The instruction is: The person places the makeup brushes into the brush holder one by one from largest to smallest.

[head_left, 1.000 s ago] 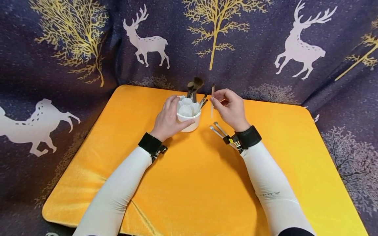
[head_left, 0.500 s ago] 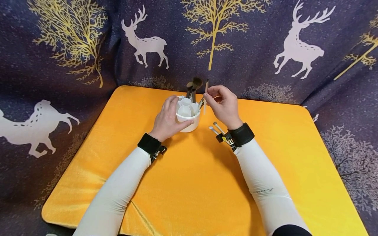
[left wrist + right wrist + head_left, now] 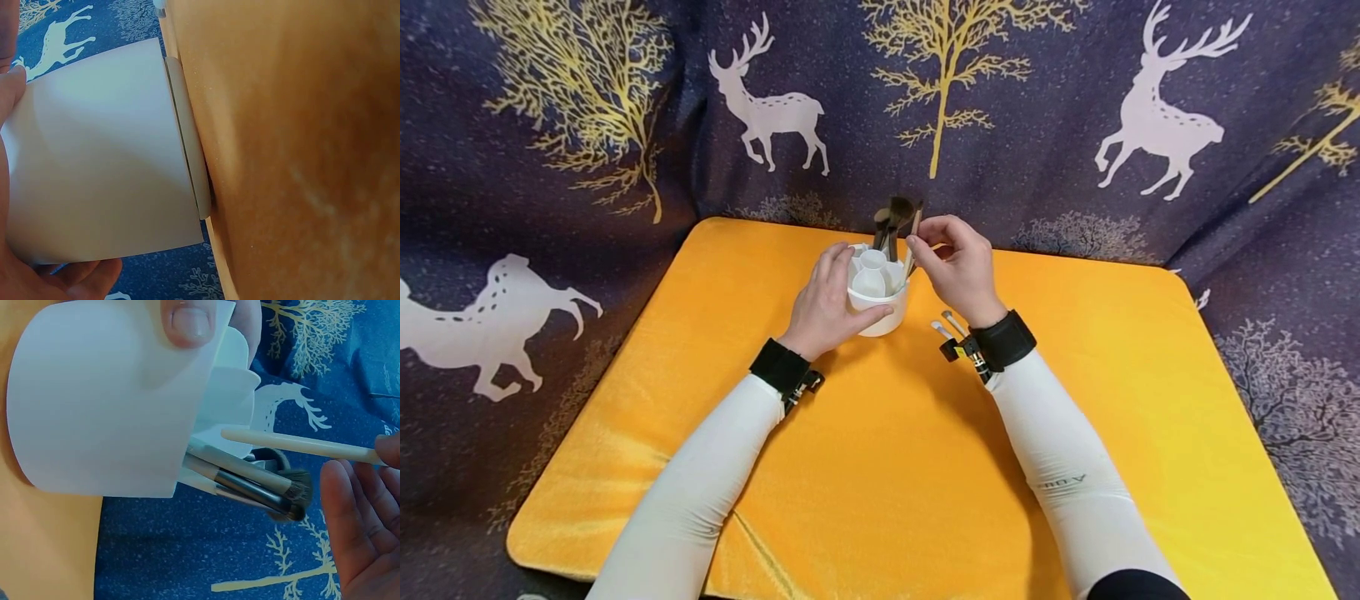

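Note:
A white round brush holder (image 3: 872, 286) with inner compartments stands on the table. My left hand (image 3: 826, 302) grips it from the left, thumb across its front wall and fingers around the far side. Several makeup brushes (image 3: 250, 478) stand in the holder, bristles up. Between thumb and fingers my right hand (image 3: 958, 262) pinches another makeup brush (image 3: 300, 445), bristle end up. In the right wrist view its pale handle end is at the holder's mouth, above the brushes inside, and its bristles are out of frame. The left wrist view shows the holder's smooth side wall (image 3: 100, 156).
Two more makeup brushes (image 3: 941, 330) lie on the table to the right of the holder, partly hidden by the right wrist camera (image 3: 958, 346). An orange cloth covers the table (image 3: 865, 467). Behind it hangs a dark curtain (image 3: 1037, 167) with deer and trees.
My right hand has moved left with its makeup brush, from beside the holder to its right rim, and the brush now tilts. My left hand stays on the holder.

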Demonstrator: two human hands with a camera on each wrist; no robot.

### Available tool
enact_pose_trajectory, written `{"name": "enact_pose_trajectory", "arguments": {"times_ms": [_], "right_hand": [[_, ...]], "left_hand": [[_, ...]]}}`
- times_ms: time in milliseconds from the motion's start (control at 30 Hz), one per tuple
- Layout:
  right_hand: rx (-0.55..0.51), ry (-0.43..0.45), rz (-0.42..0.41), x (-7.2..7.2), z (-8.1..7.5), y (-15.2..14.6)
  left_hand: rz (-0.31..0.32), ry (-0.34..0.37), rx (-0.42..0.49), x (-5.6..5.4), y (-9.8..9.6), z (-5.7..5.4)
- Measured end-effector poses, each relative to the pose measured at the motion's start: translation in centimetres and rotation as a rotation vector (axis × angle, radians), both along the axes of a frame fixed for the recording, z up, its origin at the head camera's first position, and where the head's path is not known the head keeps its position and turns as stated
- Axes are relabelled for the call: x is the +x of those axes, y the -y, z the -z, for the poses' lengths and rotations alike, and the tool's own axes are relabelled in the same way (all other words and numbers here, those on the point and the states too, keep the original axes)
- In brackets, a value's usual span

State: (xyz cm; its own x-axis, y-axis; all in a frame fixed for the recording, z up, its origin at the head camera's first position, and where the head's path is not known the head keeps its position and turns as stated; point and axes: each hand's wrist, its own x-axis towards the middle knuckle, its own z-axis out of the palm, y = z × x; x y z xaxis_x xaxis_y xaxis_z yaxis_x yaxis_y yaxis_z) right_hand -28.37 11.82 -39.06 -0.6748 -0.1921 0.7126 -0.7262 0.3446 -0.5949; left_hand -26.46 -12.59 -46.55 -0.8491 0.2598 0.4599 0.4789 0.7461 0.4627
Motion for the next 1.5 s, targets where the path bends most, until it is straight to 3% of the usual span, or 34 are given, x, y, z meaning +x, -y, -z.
{"name": "enact_pose_trajectory", "arguments": {"times_ms": [700,933,1500], "right_hand": [[0.084,0.027,-0.032,0.0,1.1,0.5],[0.090,0.011,-0.057,-0.1,1.0,0.3],[0.074,0.055,0.030,0.2,0.8,-2.0]], "left_hand": [[0.001,-0.027,-0.002,-0.1,-0.1,0.0],[0.002,-0.007,0.003,0.0,-0.1,-0.1],[-0.005,0.008,-0.013,0.0,-0.1,-0.1]]}}
